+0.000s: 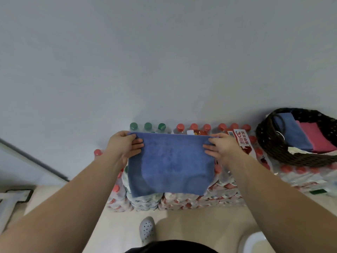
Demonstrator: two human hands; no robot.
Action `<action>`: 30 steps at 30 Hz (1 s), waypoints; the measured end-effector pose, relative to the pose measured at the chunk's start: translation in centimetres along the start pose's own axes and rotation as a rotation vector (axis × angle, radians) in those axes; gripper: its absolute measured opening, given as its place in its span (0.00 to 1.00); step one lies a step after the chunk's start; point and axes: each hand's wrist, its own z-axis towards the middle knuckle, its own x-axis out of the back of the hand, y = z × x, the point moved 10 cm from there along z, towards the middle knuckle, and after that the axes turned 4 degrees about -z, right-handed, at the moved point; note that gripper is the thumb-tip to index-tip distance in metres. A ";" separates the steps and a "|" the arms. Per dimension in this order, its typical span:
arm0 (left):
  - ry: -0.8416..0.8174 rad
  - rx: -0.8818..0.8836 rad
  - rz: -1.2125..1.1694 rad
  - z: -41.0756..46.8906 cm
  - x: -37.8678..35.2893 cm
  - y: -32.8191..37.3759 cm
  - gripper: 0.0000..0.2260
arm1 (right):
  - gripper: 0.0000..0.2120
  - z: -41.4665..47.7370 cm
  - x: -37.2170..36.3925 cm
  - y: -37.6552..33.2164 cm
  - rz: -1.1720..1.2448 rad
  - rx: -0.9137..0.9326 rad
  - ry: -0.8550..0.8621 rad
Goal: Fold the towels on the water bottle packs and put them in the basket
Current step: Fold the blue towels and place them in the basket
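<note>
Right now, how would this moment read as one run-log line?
step: folding blue towel on bottle packs | left hand: grips far-left corner | right hand: grips far-right corner | basket: folded towels inside

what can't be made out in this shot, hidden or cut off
Head view only:
1. Tops of the water bottle packs under the blue towel: covered by it.
2. Right side of the basket: cut off by the frame edge.
3. Its bottom: hidden by the folded towels inside.

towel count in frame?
3. One blue towel held by left hand and right hand over the packs; a folded blue towel and a pink towel in the basket. More may lie beneath them.
</note>
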 end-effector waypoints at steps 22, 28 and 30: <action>0.153 -0.181 0.246 9.7 -2.6 5.9 0.05 | 0.10 9.9 -3.4 -5.0 0.071 0.096 -0.010; 0.183 -0.302 0.154 8.2 -2.7 7.4 0.06 | 0.09 9.9 -2.5 -7.3 0.095 0.258 0.008; 0.175 -0.331 0.101 7.3 -2.4 7.6 0.06 | 0.09 8.9 -2.1 -7.6 0.052 0.309 -0.002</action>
